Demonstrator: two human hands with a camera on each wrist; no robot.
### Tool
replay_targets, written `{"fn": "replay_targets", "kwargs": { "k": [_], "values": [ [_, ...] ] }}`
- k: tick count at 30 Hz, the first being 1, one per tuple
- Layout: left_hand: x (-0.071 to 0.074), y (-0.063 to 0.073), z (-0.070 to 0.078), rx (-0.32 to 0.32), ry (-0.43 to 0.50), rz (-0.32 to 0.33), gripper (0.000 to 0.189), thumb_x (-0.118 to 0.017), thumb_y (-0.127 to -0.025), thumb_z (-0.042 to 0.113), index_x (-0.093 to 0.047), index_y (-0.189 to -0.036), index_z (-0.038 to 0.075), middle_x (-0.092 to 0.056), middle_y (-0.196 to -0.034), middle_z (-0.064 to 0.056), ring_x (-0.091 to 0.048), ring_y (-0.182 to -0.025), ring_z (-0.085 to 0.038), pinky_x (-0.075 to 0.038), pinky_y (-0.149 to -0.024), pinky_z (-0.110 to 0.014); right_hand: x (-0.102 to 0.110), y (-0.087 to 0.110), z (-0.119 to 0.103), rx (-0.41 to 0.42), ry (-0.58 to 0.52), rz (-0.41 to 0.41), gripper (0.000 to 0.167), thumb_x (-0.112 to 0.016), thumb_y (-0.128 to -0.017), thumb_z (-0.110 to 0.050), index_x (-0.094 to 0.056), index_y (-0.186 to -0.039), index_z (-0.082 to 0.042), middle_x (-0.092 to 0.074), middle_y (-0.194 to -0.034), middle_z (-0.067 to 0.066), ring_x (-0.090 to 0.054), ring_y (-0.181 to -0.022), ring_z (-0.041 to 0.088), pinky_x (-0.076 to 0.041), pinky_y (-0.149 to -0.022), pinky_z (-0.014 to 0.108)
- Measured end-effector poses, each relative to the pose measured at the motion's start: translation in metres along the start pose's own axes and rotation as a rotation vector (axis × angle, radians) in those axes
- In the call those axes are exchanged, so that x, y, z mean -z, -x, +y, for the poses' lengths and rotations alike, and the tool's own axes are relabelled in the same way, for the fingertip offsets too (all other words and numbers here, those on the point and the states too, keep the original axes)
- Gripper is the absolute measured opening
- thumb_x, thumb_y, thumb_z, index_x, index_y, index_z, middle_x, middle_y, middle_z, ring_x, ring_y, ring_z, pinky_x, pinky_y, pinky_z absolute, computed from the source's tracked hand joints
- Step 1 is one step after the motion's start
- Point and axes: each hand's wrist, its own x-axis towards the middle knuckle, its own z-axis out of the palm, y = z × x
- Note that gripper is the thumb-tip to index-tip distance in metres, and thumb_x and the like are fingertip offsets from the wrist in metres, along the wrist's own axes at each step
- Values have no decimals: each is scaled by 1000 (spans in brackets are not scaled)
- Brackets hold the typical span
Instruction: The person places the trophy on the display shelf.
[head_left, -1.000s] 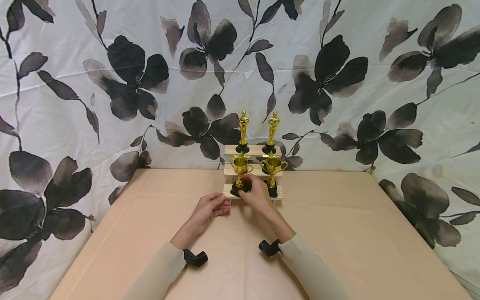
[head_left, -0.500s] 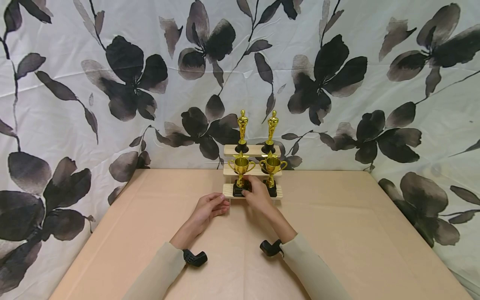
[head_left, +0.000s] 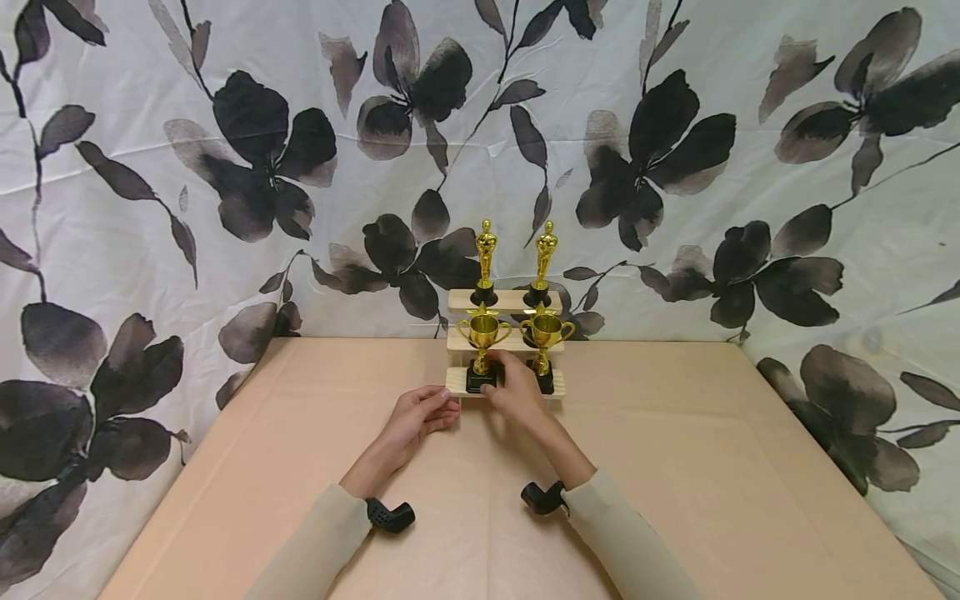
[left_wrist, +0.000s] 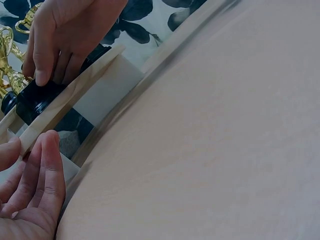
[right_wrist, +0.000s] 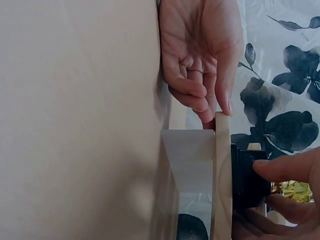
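A small tiered wooden display stand stands at the table's back. On its lowest step are two gold trophy cups with black bases, the left trophy cup and the right trophy cup. My right hand grips the left cup by its black base, thumb on the front face. My left hand pinches the lowest step's left end, thumb above and fingers beneath, as the left wrist view shows. My right hand partly covers the right cup's base.
Two gold figurine trophies, the left figurine and the right figurine, stand on the top step. Gold stars show behind the cups on the middle step. A floral cloth hangs behind the peach-coloured table.
The left trophy cup has turned a little and shifted slightly, so its base now faces squarely forward. My right hand has followed it; my left hand stays at the step's end.
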Motion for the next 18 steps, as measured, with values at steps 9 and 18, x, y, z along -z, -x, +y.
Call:
{"fn": "replay_targets", "kwargs": {
  "k": [9, 18],
  "values": [
    [1, 1, 0, -9, -11, -8, 37, -58, -107, 18, -54, -134, -8, -74, -94, -2, -74, -87, -12, -62, -83, -26, 14, 12, -8, -16, 62, -12, 68, -74, -82, -1, -52, -147, -3, -63, -137, 19, -62, -123, 37, -51, -106, 51],
    [2, 2, -1, -5, -22, -18, 40, -59, -107, 20, -53, -135, -7, -75, -98, -4, -74, -88, -12, -62, -84, -27, 31, 33, -17, -46, 142, -122, 80, -79, -89, -12, -37, -155, 5, -54, -149, 26, -56, -135, 43, -48, -112, 56]
  ]
}}
